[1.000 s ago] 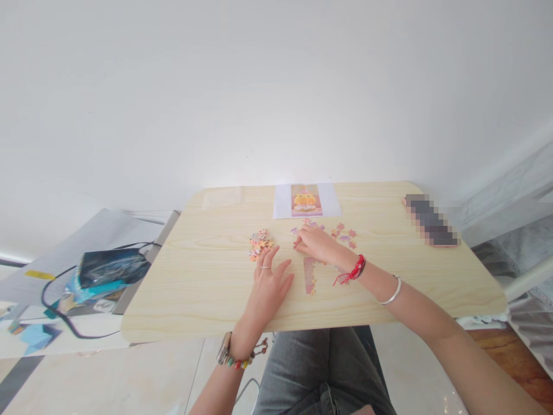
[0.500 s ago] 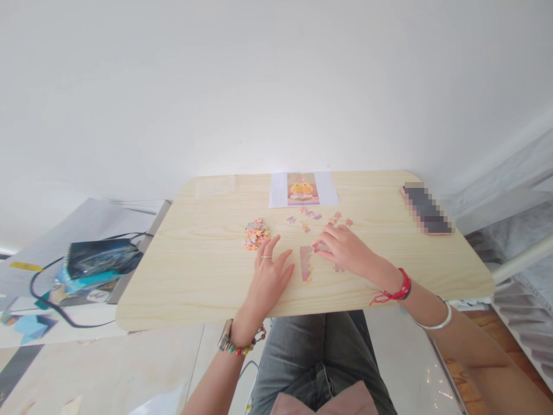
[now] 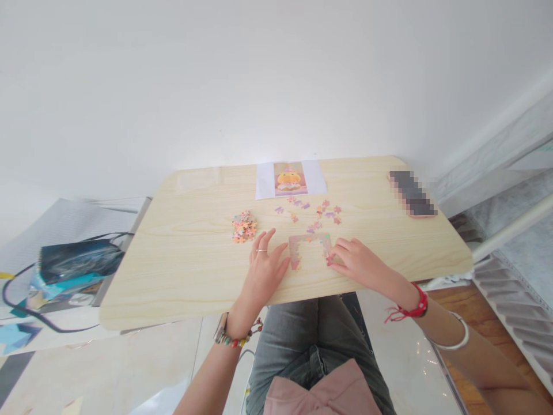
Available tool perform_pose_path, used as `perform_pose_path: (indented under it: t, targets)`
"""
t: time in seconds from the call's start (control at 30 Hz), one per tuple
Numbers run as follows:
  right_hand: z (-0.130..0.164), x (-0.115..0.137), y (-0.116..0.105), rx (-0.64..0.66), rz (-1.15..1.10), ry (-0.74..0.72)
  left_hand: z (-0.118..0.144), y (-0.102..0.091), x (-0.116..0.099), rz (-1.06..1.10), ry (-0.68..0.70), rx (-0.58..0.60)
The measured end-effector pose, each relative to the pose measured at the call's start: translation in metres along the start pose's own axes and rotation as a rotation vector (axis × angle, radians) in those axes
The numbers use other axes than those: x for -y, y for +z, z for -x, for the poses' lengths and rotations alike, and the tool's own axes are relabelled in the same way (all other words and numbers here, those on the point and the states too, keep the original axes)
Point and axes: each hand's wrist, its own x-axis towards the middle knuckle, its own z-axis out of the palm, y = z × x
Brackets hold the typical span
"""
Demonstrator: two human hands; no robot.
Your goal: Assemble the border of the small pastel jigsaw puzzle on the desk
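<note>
A partly joined puzzle frame (image 3: 307,245) lies on the light wooden table (image 3: 194,259) near its front edge. My left hand (image 3: 264,271) rests flat on the table, fingers spread, just left of the frame. My right hand (image 3: 356,262) touches the frame's right end with its fingertips; whether it pinches a piece is unclear. Loose pink and purple pieces (image 3: 317,210) are scattered behind the frame. A small heap of orange pieces (image 3: 243,226) sits to the left. A reference picture (image 3: 290,178) of a yellow figure lies at the table's far edge.
A blurred-out phone (image 3: 411,193) lies at the far right corner of the table. Left of the table, a dark bag with a black cord (image 3: 73,265) sits on a lower surface. A white wall runs behind the table. My knees are under the front edge.
My right hand drew back from the loose pieces toward me and now sits at the frame's right end. The left hand stayed flat. The view shifted, so the table sits higher and further left.
</note>
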Motion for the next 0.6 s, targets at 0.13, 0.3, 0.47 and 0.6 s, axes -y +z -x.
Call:
perform_pose_path:
  t: [0.13, 0.3, 0.47, 0.6]
  targets:
    - [0.0011, 0.0011, 0.001, 0.014, -0.052, 0.03, 0.0017, -0.0002, 0.0024, -0.004, 0.012, -0.017]
    - [0.0011, 0.0008, 0.0021, 0.035, -0.073, 0.047, 0.0026, -0.0005, 0.0031, -0.001, 0.017, -0.018]
    - [0.0023, 0.0019, 0.0007, 0.03, -0.078, 0.031, 0.0024, -0.0014, 0.0021, 0.015, 0.003, -0.014]
    - [-0.0014, -0.0063, -0.0063, -0.039, -0.108, 0.061, 0.0022, -0.0011, 0.004, -0.005, 0.013, -0.021]
